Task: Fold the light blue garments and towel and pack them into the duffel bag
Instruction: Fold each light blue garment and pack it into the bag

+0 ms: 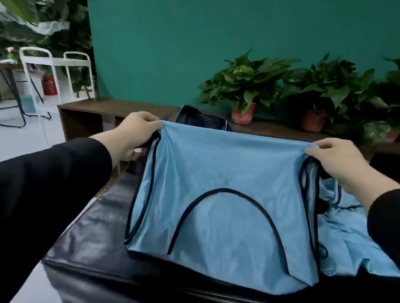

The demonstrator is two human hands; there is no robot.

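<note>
Black padded surface (88,250) is lying nearest me, and the vest (215,189) is draping down onto it, its lower edge resting near the front rim. I am seeing light blue, slightly shiny fabric with dark navy piping; one piped arc is curving like an arch across the lower middle, and more piping is running down both side edges. The vest is hanging with its long axis running from the far, raised edge toward me, the held edge stretched side to side. A second heap of the same blue cloth (346,236) is lying crumpled on the surface just to the right, touching the vest's side.

My left hand (135,131) is pinching the top left corner, fingers curled over the fabric, and my right hand (338,161) is pinching the top right corner the same way; both are lifting that edge well apart from each other. Black sleeves are covering both forearms.

Beyond the raised edge, a dark bag (197,117) is peeking out on a brown bench (115,112). Potted plants (245,90) are standing farther back against a teal wall (179,40).
</note>
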